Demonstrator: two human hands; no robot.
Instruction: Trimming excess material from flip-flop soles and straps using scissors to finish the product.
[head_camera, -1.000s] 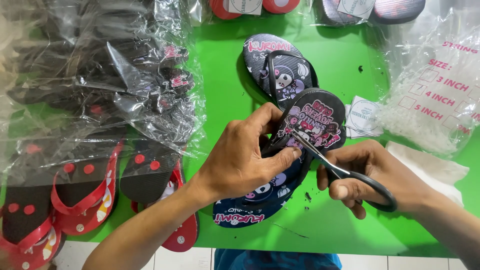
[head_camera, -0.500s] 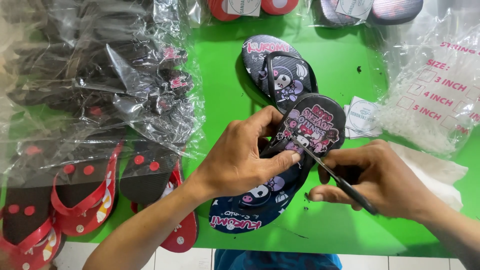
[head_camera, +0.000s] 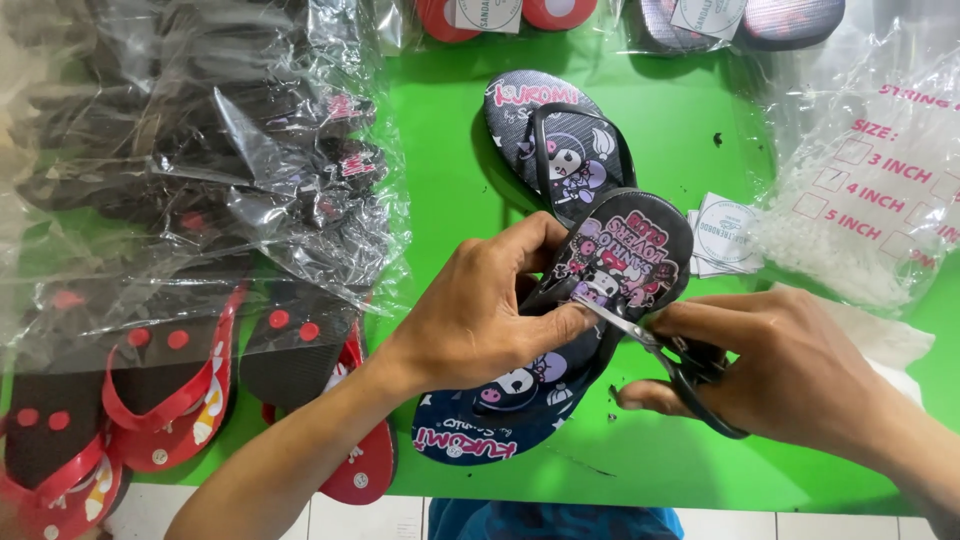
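Dark printed flip-flop (head_camera: 560, 360) on green table (head_camera: 450, 200), long axis from lower left up to right, pinched at mid-length by left hand (head_camera: 480, 315) with fingers closed on strap; scissors (head_camera: 670, 360) gripped in right hand (head_camera: 790, 375), blades pointing left, tips touching the strap beside left thumb.

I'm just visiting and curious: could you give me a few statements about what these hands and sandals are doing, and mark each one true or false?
1. The right hand holds scissors. True.
2. The left hand grips a red sandal. False: it grips a black cartoon-print flip-flop.
3. The table is blue. False: it is green.
4. Bagged sandals lie at the left. True.
5. The scissor blades point away from the flip-flop. False: they point at it.
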